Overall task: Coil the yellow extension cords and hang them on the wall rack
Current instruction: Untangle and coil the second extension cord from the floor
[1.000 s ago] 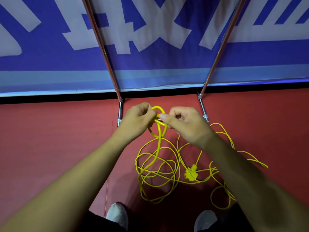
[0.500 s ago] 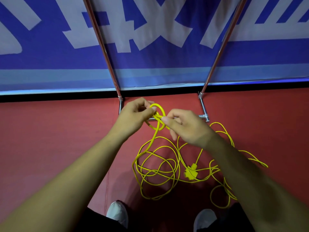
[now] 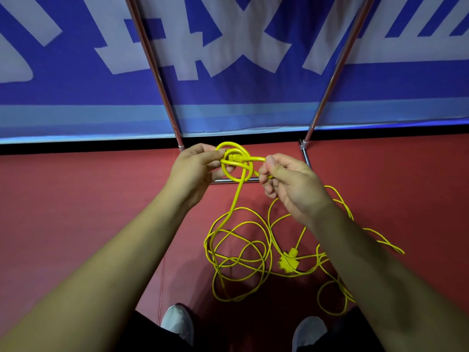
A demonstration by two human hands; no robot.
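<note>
left hand (image 3: 196,171) pinches small coil, frame centre | right hand (image 3: 291,181) pinches yellow extension cord (image 3: 236,199) feeding it | rest tangled on red floor (image 3: 76,212), lower centre | risk: trailing loops knot if pulled.

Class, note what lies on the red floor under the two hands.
Loose tangled loops of yellow cord and a yellow socket block lie there. The right forearm covers some loops, so their full run is hidden.
</note>
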